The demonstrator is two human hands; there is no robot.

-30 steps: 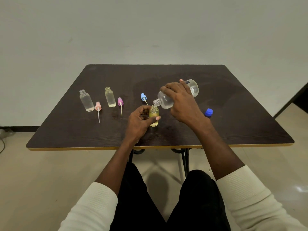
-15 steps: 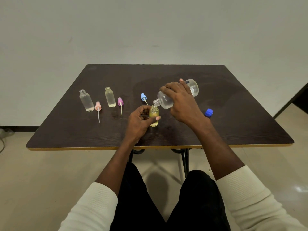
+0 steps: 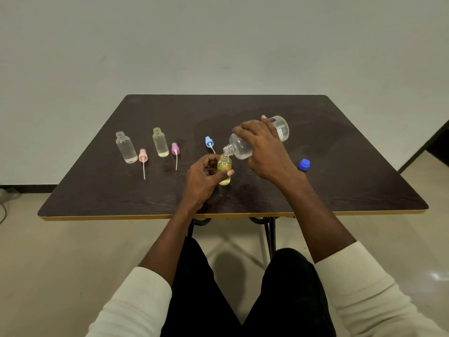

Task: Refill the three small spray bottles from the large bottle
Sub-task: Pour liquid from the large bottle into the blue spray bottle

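My right hand (image 3: 267,152) grips the large clear bottle (image 3: 243,148), tipped down to the left so its open neck sits over the mouth of a small yellowish bottle (image 3: 224,170). My left hand (image 3: 204,177) holds that small bottle upright on the dark table (image 3: 315,190). Two other small open bottles stand at the left: a clear one (image 3: 126,148) and a pale yellowish one (image 3: 160,142). Three spray heads with dip tubes lie loose: pink (image 3: 142,156), purple (image 3: 175,150) and light blue (image 3: 209,142).
A blue screw cap (image 3: 304,164) lies on the table to the right of my right hand. The table's front edge runs just ahead of my knees. A wall stands behind the table, and a dark doorway edge shows at far right.
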